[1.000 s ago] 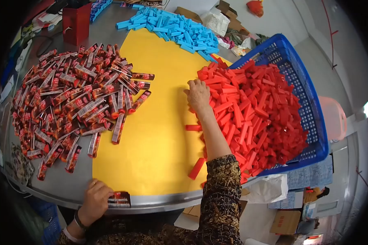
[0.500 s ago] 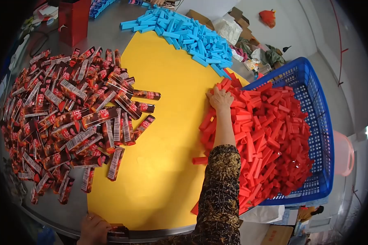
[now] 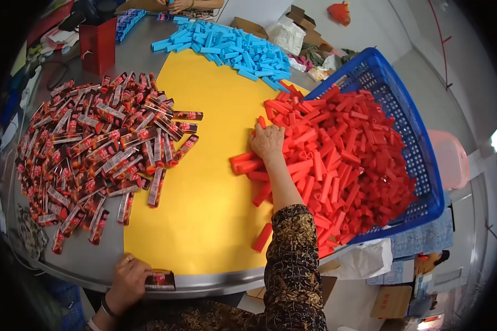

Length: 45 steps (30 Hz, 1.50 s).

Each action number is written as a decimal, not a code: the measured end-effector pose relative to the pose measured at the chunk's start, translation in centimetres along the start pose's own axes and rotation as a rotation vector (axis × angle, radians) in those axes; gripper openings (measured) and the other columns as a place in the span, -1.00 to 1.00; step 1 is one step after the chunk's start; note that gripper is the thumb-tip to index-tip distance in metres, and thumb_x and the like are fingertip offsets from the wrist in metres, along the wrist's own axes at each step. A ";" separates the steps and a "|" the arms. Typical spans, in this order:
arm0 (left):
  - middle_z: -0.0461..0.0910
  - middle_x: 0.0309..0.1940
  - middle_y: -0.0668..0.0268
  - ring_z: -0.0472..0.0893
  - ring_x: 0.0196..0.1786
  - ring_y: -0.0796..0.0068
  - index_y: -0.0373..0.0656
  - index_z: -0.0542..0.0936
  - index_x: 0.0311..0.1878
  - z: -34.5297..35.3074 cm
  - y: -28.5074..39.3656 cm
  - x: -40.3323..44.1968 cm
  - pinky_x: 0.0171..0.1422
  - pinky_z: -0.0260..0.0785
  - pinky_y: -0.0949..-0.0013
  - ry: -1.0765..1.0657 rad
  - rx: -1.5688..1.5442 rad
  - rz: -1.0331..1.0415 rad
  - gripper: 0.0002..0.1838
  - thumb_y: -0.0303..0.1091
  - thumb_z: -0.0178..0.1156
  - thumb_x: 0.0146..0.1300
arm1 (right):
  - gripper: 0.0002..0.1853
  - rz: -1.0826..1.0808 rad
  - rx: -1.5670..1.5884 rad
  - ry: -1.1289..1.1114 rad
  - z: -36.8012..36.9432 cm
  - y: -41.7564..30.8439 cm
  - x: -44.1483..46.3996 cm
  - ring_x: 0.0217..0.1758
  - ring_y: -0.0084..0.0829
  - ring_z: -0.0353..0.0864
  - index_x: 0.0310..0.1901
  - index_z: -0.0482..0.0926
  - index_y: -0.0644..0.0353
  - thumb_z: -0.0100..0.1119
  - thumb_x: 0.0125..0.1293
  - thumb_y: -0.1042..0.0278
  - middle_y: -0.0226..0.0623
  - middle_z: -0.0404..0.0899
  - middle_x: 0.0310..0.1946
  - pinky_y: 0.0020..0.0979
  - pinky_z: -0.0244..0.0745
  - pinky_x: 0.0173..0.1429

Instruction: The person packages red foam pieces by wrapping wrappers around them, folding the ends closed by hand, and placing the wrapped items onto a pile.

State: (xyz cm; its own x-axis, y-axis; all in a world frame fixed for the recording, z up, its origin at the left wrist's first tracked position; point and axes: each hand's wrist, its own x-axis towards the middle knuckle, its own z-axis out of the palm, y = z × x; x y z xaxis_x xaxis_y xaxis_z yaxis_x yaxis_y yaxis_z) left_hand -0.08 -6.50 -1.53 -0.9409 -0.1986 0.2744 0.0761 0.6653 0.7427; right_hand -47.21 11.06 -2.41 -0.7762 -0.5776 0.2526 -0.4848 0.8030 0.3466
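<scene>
My left hand [image 3: 130, 277] is closed on one end of a small dark printed box [image 3: 160, 280] at the table's near edge. Its long side lies along that edge. At the left border of a large heap of red tubes [image 3: 348, 160], my right hand [image 3: 269, 143] reaches down with bent fingers. One red tube [image 3: 261, 122] sticks out past its fingertips, which are partly hidden. Across the left side of the table spreads a pile of printed dark-red boxes [image 3: 105, 146], many with barcodes showing.
A yellow sheet [image 3: 204, 220] covers the table's middle. Blue tubes [image 3: 232, 49] are heaped at the far side. A blue basket [image 3: 433, 182] lies tipped at the right behind the red heap. A red container [image 3: 98, 47] stands far left. Another person's hand [image 3: 179, 5] shows at the top.
My right hand has drawn back toward me and left, and several red tubes have spilled left onto the yellow sheet. The view has shifted, showing more of my left hand and its box.
</scene>
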 end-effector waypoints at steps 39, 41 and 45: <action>0.60 -0.56 0.42 0.50 -0.48 0.74 -0.29 0.62 -0.46 0.5 3.4 -1.4 -0.37 0.35 0.60 -0.045 -0.739 -0.460 -0.89 -0.50 0.37 0.10 | -0.67 0.095 1.721 -0.193 -13.9 -7.0 -27.9 -0.24 -0.60 0.56 0.04 0.46 0.31 0.27 0.28 0.48 -0.37 0.59 -0.29 -0.56 0.45 -0.07; 0.59 -0.54 0.41 0.52 -0.48 0.71 -0.25 0.59 -0.47 0.5 3.3 -1.4 -0.36 0.37 0.60 -0.054 -0.783 -0.467 -0.87 -0.51 0.37 0.10 | -0.70 0.130 1.793 -0.193 -15.1 -7.9 -28.1 -0.24 -0.60 0.56 0.01 0.48 0.31 0.29 0.27 0.50 -0.36 0.59 -0.28 -0.55 0.46 -0.06; 0.60 -0.46 0.40 0.55 -0.42 0.70 -0.23 0.56 -0.39 0.9 2.9 -1.7 -0.30 0.39 0.60 -0.029 -0.889 -0.455 -0.86 -0.53 0.37 0.09 | -0.69 -0.030 1.554 -0.102 -15.6 -9.1 -28.3 -0.18 -0.59 0.57 -0.07 0.51 0.31 0.38 0.19 0.47 -0.39 0.59 -0.26 -0.52 0.49 -0.04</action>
State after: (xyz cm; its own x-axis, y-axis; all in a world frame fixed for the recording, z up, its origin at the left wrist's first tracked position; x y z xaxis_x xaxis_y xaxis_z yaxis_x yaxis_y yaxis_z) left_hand 1.47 -3.58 -0.41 -0.9486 -0.2752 -0.1563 -0.0856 -0.2523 0.9638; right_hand -14.56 17.88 1.35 -0.7511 -0.6351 0.1806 -0.3762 0.1868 -0.9075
